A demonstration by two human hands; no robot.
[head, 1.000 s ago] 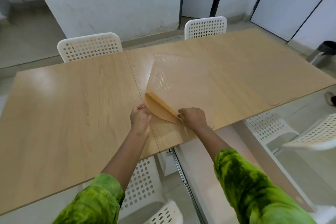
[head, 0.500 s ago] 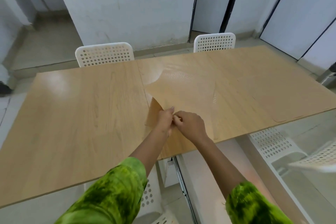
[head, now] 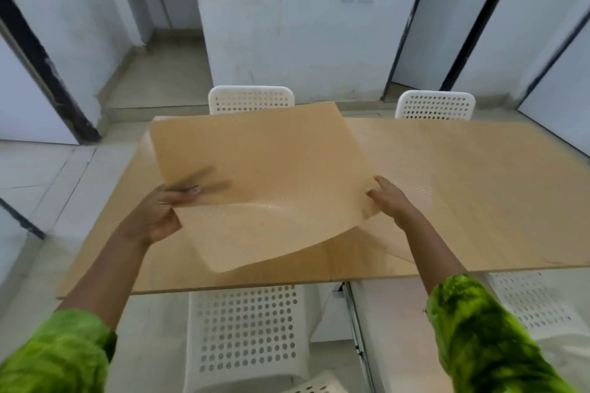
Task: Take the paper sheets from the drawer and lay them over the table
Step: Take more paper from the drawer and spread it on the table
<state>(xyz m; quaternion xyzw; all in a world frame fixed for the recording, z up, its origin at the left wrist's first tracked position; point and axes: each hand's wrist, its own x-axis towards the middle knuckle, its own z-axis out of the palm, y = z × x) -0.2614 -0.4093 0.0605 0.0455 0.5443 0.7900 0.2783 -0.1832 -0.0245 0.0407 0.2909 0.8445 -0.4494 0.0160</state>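
A white-walled room with a tiled floor was seen, and in it one long wooden table point(head: 479, 201) stood. Two white perforated chairs point(head: 251, 99) were placed at the far side of the table, and at least two more were seen at its near side. One tan paper sheet point(head: 271, 175) was held up above the table, its near edge sagging toward the tabletop. The sheet was gripped at its left edge by the left hand point(head: 159, 214), with the fingers behind the paper and the thumb on top. The right edge was touched by the right hand point(head: 391, 198); whether it was closed on the paper cannot be told. Another sheet point(head: 399, 242) seemed to lie flat on the table under the right hand. Two green sleeves point(head: 485, 329) were seen nearest the camera.
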